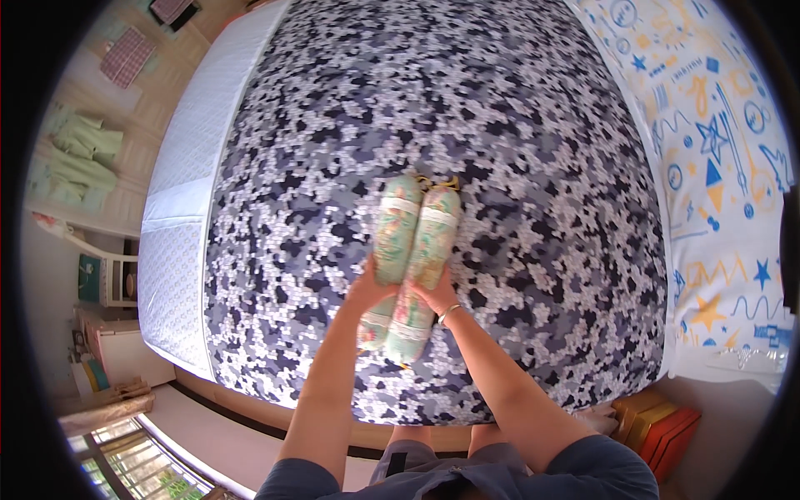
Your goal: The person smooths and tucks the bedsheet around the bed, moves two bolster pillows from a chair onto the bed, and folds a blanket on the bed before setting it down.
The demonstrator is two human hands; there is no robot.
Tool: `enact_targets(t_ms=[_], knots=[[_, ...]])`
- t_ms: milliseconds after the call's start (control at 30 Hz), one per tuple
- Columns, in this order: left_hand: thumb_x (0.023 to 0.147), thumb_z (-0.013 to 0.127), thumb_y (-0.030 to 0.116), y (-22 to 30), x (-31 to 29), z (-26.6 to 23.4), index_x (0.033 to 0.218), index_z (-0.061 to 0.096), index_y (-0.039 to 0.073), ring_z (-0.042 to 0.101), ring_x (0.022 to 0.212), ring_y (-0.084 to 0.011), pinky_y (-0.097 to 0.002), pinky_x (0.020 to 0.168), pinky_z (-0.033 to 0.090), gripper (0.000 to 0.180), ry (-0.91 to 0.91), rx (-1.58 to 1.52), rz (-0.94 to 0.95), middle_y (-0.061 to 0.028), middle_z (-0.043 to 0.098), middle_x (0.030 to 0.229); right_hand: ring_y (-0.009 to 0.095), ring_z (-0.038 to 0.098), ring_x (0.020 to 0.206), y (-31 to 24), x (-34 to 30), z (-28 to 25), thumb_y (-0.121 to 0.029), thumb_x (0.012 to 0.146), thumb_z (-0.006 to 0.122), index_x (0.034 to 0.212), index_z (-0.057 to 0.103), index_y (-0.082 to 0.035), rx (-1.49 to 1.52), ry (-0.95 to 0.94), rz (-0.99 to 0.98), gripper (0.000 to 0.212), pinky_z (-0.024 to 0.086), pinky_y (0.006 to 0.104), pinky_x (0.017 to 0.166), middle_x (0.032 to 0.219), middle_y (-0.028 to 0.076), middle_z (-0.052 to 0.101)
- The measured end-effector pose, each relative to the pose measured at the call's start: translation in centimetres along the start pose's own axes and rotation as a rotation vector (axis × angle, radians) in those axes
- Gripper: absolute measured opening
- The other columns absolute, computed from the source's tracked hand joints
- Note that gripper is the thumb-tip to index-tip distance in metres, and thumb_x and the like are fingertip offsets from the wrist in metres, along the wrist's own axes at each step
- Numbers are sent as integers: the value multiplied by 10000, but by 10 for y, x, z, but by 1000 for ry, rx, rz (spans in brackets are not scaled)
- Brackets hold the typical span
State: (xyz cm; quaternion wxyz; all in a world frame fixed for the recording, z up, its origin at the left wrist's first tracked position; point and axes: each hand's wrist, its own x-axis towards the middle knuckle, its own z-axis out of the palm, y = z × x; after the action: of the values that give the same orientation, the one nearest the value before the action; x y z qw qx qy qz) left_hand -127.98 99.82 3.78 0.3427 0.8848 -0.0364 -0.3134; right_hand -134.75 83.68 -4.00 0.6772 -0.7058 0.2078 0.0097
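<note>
Two long, round bolster pillows in pale green floral cloth with white lace bands lie side by side, pointing away from me. The left bolster (pixel 396 237) has my left hand (pixel 372 290) wrapped around its outer side, thumb across the top. My right hand (pixel 438 292) grips the right bolster (pixel 431 248) the same way, its thumb on top near the seam between the two; a pale bangle circles that wrist. Yellowish ties show at the far ends. Beneath them spreads the bed (pixel 533 208), covered by a grey, black and white camouflage-patterned sheet. Some fingers are hidden behind the bolsters.
A light-blue mattress edge (pixel 179 250) runs along the left. On the right is a white cloth (pixel 708 167) with blue and orange drawings. Red and gold boxes (pixel 658 429) stand at the lower right. Green clothing (pixel 79 154) and a white cabinet (pixel 125 342) are at the far left.
</note>
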Motion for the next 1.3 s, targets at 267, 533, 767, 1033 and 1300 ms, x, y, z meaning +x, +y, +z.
enact_targets(t_ms=[267,533,767,1033,1300], knots=[[633,652,326,2,-11,-22,1302,117,44,475,1033,-309,-337,869,372,902,-35,-475,89,-229,475,1102,186,493,913,-113,10,4,-115,589,679,1173,304,8,-4,-40,3,704,408,302,792,1013,109,494],[824,388,423,-28,-31,19,1304,174,214,303,1174,-291,-487,946,226,565,-28,-45,154,-98,289,1297,366,481,906,-79,-6,-14,-172,693,587,1230,269,-50,-832,115,25,636,401,412,779,1013,217,482],[810,449,280,-146,-177,25,1293,213,261,110,1260,-249,-613,907,161,538,-65,693,139,-29,132,1368,362,519,815,-86,-125,-2,-181,766,498,1270,166,-76,-1194,-124,229,613,425,436,710,932,227,512],[769,417,197,-232,-282,83,1247,324,220,207,1230,-294,-487,942,271,487,-62,229,-233,-53,226,1339,225,599,714,-11,-202,2,-269,772,515,891,568,-55,-1051,-976,-6,250,466,333,618,791,109,617],[706,474,190,-347,-382,158,826,592,62,589,708,-212,-322,571,488,211,-192,-103,-170,-103,595,817,164,592,574,-15,-240,-8,-205,802,478,854,564,-32,-899,-705,611,200,466,282,487,729,84,608]])
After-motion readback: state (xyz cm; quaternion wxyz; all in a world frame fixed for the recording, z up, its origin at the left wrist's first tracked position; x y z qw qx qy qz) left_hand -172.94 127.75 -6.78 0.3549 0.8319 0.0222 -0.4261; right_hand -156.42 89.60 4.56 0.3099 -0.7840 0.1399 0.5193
